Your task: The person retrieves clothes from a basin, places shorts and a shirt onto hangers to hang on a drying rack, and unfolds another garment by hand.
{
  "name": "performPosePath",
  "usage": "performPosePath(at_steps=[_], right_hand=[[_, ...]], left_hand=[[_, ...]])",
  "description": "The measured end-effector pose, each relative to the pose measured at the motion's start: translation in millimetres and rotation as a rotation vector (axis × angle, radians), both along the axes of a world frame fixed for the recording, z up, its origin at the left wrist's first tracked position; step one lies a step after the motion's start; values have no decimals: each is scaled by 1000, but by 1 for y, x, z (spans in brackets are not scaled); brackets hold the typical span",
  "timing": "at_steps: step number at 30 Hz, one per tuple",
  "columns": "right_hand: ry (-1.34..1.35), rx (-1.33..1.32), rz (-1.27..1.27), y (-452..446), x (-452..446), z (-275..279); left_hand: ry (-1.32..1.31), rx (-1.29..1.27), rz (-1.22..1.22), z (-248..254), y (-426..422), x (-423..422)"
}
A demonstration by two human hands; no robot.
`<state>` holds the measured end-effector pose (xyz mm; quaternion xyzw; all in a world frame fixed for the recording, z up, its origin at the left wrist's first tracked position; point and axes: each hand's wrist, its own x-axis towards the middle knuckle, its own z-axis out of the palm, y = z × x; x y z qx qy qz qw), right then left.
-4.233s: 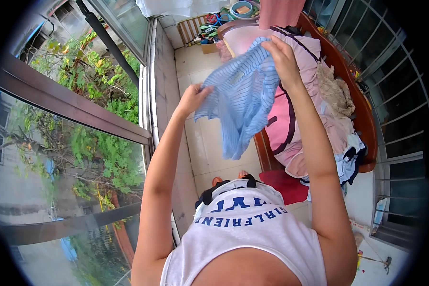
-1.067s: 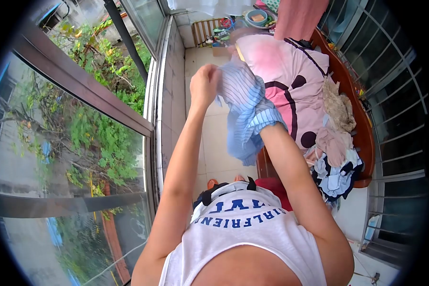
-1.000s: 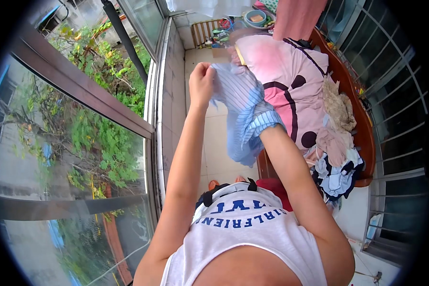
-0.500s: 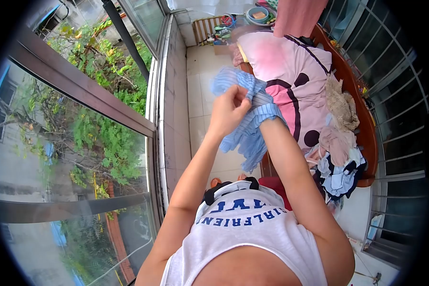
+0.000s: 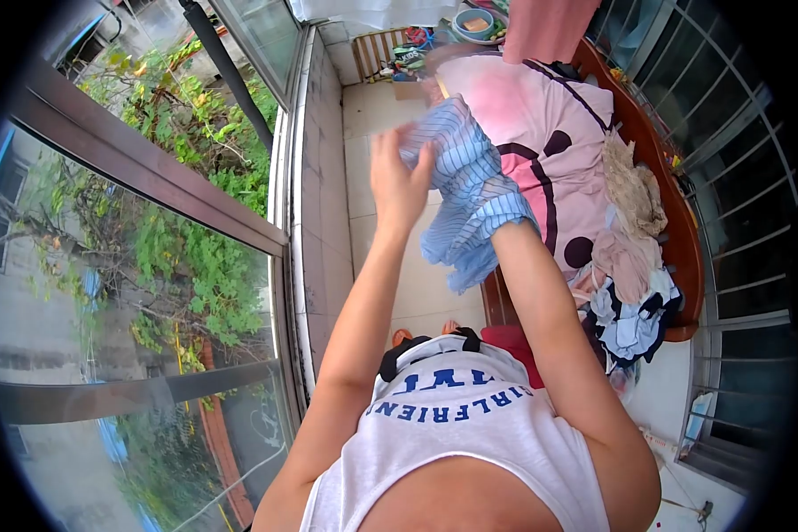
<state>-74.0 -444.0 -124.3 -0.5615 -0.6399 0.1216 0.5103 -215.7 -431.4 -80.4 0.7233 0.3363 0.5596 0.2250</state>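
A light blue striped garment is drawn over my right hand and bunched round my right wrist. The cloth hides the fingers of that hand. Its loose lower part hangs over the floor. Just left of the garment is my left hand, its thumb and fingers apart and somewhat blurred at the tips. It holds nothing, and whether its fingertips touch the cloth is unclear.
On the right, a wooden bench bears a pink printed cushion, a beige lace cloth and a clothes pile. A blue basin stands at the back. Windows line the left wall.
My left hand has let go of the striped garment and moved left, its fingers spreading. The garment's far end has risen, and its hanging part sits higher over the floor.
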Motion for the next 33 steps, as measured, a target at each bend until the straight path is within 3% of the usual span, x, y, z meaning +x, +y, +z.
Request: performPosePath(at_steps=[3, 6, 8, 10, 13, 16, 18, 20, 21, 22, 23, 26, 29, 32, 33], right_hand=[[-12, 7, -9, 1, -1, 0], [-33, 26, -25, 1, -3, -1], [-54, 38, -37, 2, -3, -5], [-85, 66, -61, 5, -5, -6], [-176, 136, -138, 10, -9, -12], [-266, 189, -218, 24, -16, -16], [-198, 54, -148, 26, -17, -17], [-62, -221, -50, 24, -13, -17], [-3, -148, 103, 35, -3, -31], [-28, -142, 162, 34, 2, -28], [-51, -135, 221, 31, 6, -24], [-92, -111, 257, 26, 6, -22], [-120, -110, 169, 21, -2, -27], [-157, -178, 96, 11, -11, -47], [-150, -204, 115, -1, -11, -59]], left_hand=[[278, 408, 281, -9, 23, -5], [184, 232, 86, -8, 24, -5], [-18, -307, -194, -1, 3, -6], [-55, -324, -306, -17, 2, -3], [-416, -712, -597, -14, 5, -10], [-238, -652, -744, -30, 2, -14], [-225, -635, -688, -28, -8, -16], [-155, -544, -274, -14, -28, -15], [-53, -227, -171, -15, -36, -15], [-52, -230, -175, -10, -46, -18], [122, -18, -214, 1, -55, -21], [312, 198, -327, -11, -53, -19], [159, -274, -583, -25, -21, -12], [42, -436, -363, -26, 32, -3], [-106, -354, -313, -36, 60, -3]])
